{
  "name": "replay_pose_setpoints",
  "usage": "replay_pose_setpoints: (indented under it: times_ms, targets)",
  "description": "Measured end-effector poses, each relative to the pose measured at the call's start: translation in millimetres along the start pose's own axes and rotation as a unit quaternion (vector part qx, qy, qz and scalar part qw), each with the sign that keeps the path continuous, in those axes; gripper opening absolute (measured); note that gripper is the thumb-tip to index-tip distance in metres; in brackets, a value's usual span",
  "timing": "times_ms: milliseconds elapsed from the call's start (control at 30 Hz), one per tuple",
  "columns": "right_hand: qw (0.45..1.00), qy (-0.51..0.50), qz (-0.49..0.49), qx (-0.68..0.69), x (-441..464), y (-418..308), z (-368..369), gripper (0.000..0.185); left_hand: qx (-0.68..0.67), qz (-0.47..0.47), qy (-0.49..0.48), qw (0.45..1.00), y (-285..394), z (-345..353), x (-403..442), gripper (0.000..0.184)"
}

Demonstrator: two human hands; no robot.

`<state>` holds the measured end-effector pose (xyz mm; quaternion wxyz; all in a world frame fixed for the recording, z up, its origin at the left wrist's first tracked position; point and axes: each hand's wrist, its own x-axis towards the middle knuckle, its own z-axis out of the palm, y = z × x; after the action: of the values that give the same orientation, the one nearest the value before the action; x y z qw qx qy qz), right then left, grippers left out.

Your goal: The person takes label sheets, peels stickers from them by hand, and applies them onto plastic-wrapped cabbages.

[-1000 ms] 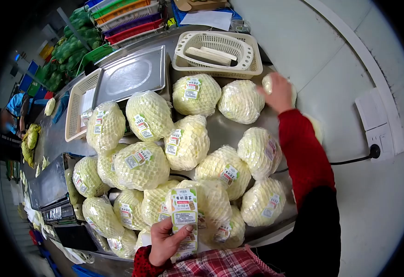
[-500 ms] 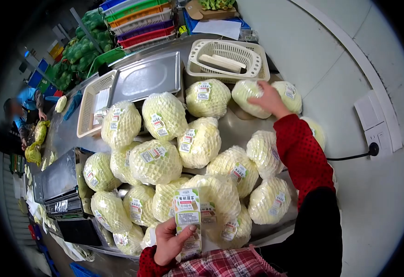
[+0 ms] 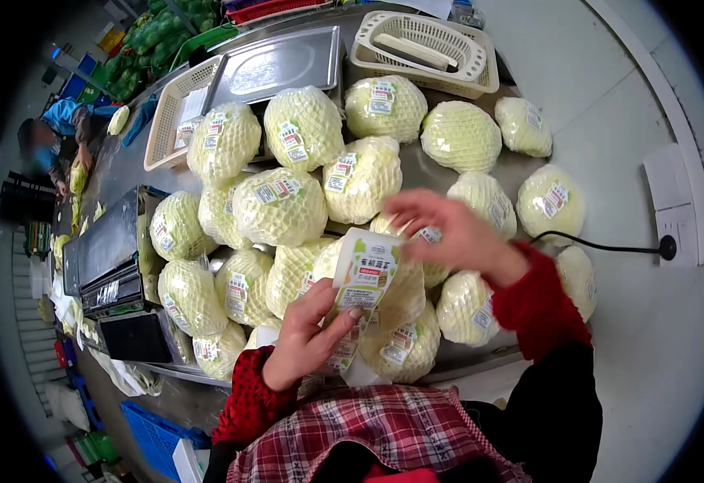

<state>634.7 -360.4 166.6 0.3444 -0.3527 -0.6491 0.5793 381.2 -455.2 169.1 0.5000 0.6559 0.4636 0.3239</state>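
Note:
My left hand (image 3: 311, 334) grips a strip of printed stickers (image 3: 365, 274), thumb across its front, near my checked apron. My right hand (image 3: 448, 229), blurred by motion, hovers just beside the strip's upper end. Its fingers point left and look apart from the thumb, with nothing visible in them. Pale cabbages in foam net and clear film cover the metal table around both hands. One cabbage (image 3: 279, 207) bears a sticker on top. At the back right, another cabbage (image 3: 461, 135) shows no sticker on its visible side.
A cream basket (image 3: 426, 52) and a metal tray (image 3: 278, 64) stand at the back. Black machinery (image 3: 110, 266) is on the left. A black cable (image 3: 601, 245) runs to the wall socket at right. A co-worker (image 3: 66, 133) handles vegetables at far left.
My right hand has left the unlabelled cabbage at the back right and come down to the sticker strip. The strip is raised and tilted. My view has shifted downward.

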Motion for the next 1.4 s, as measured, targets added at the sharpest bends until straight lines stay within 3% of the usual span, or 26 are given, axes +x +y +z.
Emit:
replay_pose_setpoints:
  times_ms: [67, 100, 167, 233, 300, 333, 400, 467, 533, 633, 700, 733, 767, 833, 867, 900, 933, 1000, 1033, 1067, 1167, 1233, 1267, 1300, 1367, 1400]
  targets:
    - [0.999, -0.024, -0.012, 0.017, -9.8, -9.3, 28.2, 0.032, -0.001, 0.019, 0.007, 1.000, 7.2, 5.1, 4.7, 0.021]
    - [0.997, -0.016, -0.011, 0.069, -13.2, -5.9, 34.6, 0.030, 0.116, 0.086, 0.054, 0.988, 11.2, 4.8, 7.1, 0.020]
    - [1.000, -0.018, -0.010, 0.005, -18.7, -7.6, 44.2, 0.027, 0.225, 0.162, 0.097, 0.956, 16.9, 5.4, 12.9, 0.019]
    - [0.995, 0.012, -0.084, -0.045, -25.2, -6.8, 57.1, 0.026, 0.096, 0.114, 0.062, 0.987, 19.0, 6.0, 13.3, 0.015]
    - [0.967, 0.053, -0.172, -0.177, -31.8, -9.3, 54.2, 0.020, 0.089, 0.065, 0.050, 0.993, 7.4, 8.6, 5.1, 0.013]
    - [0.965, 0.054, -0.173, -0.187, -30.6, -9.2, 46.6, 0.020, 0.038, -0.019, 0.062, 0.997, 4.2, 13.2, 3.1, 0.015]
    - [0.985, 0.118, -0.092, -0.080, -26.2, -6.6, 26.9, 0.015, 0.004, -0.132, 0.047, 0.990, 2.7, 18.6, -1.5, 0.020]
    - [0.977, 0.211, -0.014, 0.006, -1.2, -9.0, -25.9, 0.010, -0.054, -0.101, 0.024, 0.993, -19.3, 24.6, -11.6, 0.013]
    - [0.955, 0.292, 0.007, -0.060, 25.8, 14.6, -84.6, 0.009, -0.066, -0.116, 0.005, 0.991, -17.0, 22.0, -12.2, 0.008]
    - [0.931, 0.340, 0.040, -0.124, 64.6, 89.0, -161.2, 0.022, -0.111, -0.116, 0.020, 0.987, -13.0, 18.0, -9.1, 0.006]
    - [0.883, 0.348, -0.013, -0.315, 73.0, 147.8, -189.9, 0.039, -0.073, -0.077, 0.024, 0.994, -19.1, 14.8, -12.2, 0.005]
    - [0.844, 0.329, 0.067, -0.418, 75.6, 173.4, -203.4, 0.050, -0.036, -0.025, 0.048, 0.998, -9.0, 12.1, -8.9, 0.007]
    - [0.823, 0.385, -0.002, -0.417, 75.7, 199.5, -211.6, 0.055, -0.014, 0.001, 0.055, 0.998, -6.5, 9.2, -10.8, 0.008]
    - [0.774, 0.347, -0.005, -0.529, 67.8, 150.3, -198.3, 0.057, 0.014, 0.010, 0.057, 0.998, -6.4, 3.1, -16.4, 0.013]
    - [0.738, 0.382, -0.063, -0.552, 66.2, 154.5, -190.1, 0.051, 0.005, 0.028, 0.079, 0.997, -12.6, 4.3, -19.8, 0.014]
    - [0.838, 0.306, 0.060, -0.447, 65.5, 116.6, -165.0, 0.045, 0.019, 0.057, 0.089, 0.994, -8.6, 0.8, -21.0, 0.014]
    - [0.955, 0.211, 0.040, -0.207, 55.8, 127.0, -149.5, 0.040, 0.018, 0.072, 0.094, 0.993, -8.3, -0.2, -22.3, 0.015]
    - [0.995, 0.037, 0.040, 0.086, 17.7, 44.9, -30.7, 0.041, 0.005, 0.083, 0.102, 0.991, -11.8, 5.4, -29.0, 0.015]
    - [0.991, -0.021, 0.092, 0.096, -4.9, 15.8, 8.8, 0.038, 0.023, 0.085, 0.087, 0.992, -13.7, 8.6, -33.2, 0.017]
    - [0.991, -0.027, 0.062, 0.118, -21.6, -4.1, 42.9, 0.031, 0.041, 0.089, 0.065, 0.993, -13.1, 11.6, -36.5, 0.019]
    - [0.996, 0.044, 0.075, 0.007, -71.2, -20.4, 77.9, 0.021, 0.081, 0.085, 0.085, 0.989, 5.8, 17.8, -58.4, 0.016]
    - [0.991, 0.077, 0.096, 0.051, -103.2, -27.5, 106.7, 0.029, 0.243, 0.215, 0.085, 0.942, 24.2, 11.3, -64.2, 0.017]
    - [0.994, 0.096, 0.040, -0.043, -128.4, -31.1, 127.2, 0.032, 0.188, 0.221, -0.012, 0.957, 25.7, 12.3, -75.8, 0.016]
    - [0.991, 0.133, -0.021, -0.010, -142.9, -26.9, 151.7, 0.030, 0.135, 0.216, -0.091, 0.963, 24.6, 12.9, -91.0, 0.015]
    - [0.958, 0.228, -0.125, -0.120, -167.3, -27.3, 170.7, 0.028, 0.063, 0.072, -0.109, 0.989, 28.6, 21.4, -108.5, 0.015]
    - [0.938, 0.280, -0.138, -0.151, -182.3, -21.0, 192.1, 0.026, 0.035, 0.055, -0.118, 0.991, 21.9, 26.0, -124.2, 0.015]
